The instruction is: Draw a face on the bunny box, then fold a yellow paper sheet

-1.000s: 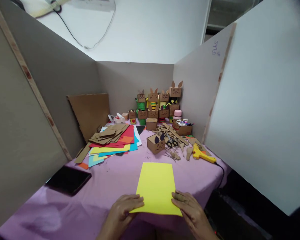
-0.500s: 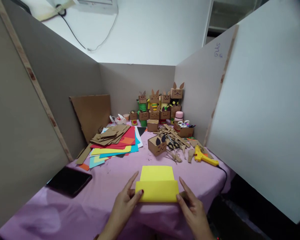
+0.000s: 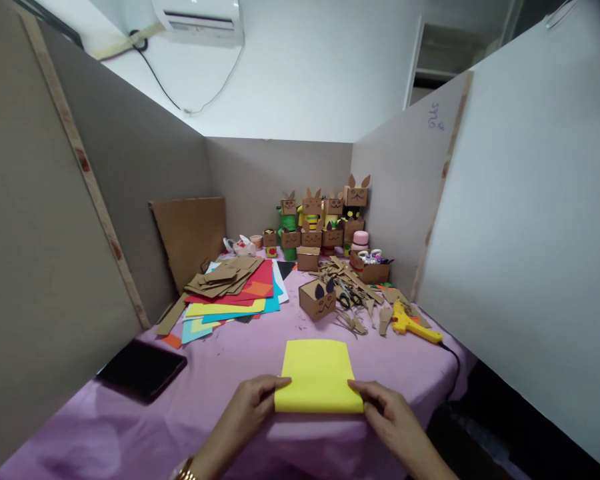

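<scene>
Grey partition boards (image 3: 105, 200) wall in the purple-clothed table (image 3: 220, 373) on three sides. At ten o'clock a fan of coloured paper sheets (image 3: 230, 300) lies under cardboard offcuts; at eleven stands a cardboard sheet (image 3: 190, 230). Cardboard box figures (image 3: 320, 213) crowd twelve o'clock, one box (image 3: 317, 298) nearer. A yellow glue gun (image 3: 413, 325) lies at two, a black tablet (image 3: 143, 369) at nine. The folded yellow paper (image 3: 317, 375) lies flat near the front edge (long axis pointing roughly to twelve), bare cloth around it. The left hand (image 3: 247, 410) and right hand (image 3: 393, 417) press its near corners, fingers together.
</scene>
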{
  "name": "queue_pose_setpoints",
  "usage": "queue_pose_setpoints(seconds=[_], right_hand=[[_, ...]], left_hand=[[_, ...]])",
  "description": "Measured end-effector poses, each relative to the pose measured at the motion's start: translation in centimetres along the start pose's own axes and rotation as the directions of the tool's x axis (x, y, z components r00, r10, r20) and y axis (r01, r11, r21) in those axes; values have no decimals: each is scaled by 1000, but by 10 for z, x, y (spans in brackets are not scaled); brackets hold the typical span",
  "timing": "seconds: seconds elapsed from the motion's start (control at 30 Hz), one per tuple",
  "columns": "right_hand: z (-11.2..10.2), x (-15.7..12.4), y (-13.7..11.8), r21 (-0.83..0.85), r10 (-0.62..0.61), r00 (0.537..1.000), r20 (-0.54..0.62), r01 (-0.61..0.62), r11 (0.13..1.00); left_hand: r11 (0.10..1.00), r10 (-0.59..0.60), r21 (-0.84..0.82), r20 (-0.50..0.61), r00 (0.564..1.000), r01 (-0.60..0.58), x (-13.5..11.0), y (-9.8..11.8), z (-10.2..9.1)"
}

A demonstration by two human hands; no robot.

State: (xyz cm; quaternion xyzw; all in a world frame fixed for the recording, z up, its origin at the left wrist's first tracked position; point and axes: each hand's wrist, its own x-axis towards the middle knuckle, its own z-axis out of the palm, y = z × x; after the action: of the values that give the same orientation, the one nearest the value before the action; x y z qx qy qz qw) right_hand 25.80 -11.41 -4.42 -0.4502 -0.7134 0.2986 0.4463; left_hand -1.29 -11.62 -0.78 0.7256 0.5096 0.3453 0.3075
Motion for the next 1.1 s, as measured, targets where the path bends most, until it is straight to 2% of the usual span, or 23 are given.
queue_pose_setpoints(seconds=[0.17,0.33,0.5,0.63,0.8,0.97,1.1], right_hand=[[-2,11,8,-26,-60,998,15,61,998],[2,25,14,-7,-15,1000,26,15,1000],[4,38,11,30,76,997,26,-76,997],[5,55,12,22,128,991,40,-129,991],[5,74,20,-123,190,981,27,-186,975],[4,88,31,-282,234,972,28,-217,935],[4,96,36,-305,237,971,33,-216,927]], left_hand=[[1000,-5,-19,-18,1000,4,6,-2,0],[992,-73,-102,37,997,77,11,1,2],[980,-173,-104,-35,984,168,24,-1,10],[975,-223,6,-33,974,223,37,-6,8],[946,-262,188,-39,964,265,51,-11,2],[907,-245,330,-92,965,261,60,-11,3],[907,-177,371,-97,980,200,65,-14,2]])
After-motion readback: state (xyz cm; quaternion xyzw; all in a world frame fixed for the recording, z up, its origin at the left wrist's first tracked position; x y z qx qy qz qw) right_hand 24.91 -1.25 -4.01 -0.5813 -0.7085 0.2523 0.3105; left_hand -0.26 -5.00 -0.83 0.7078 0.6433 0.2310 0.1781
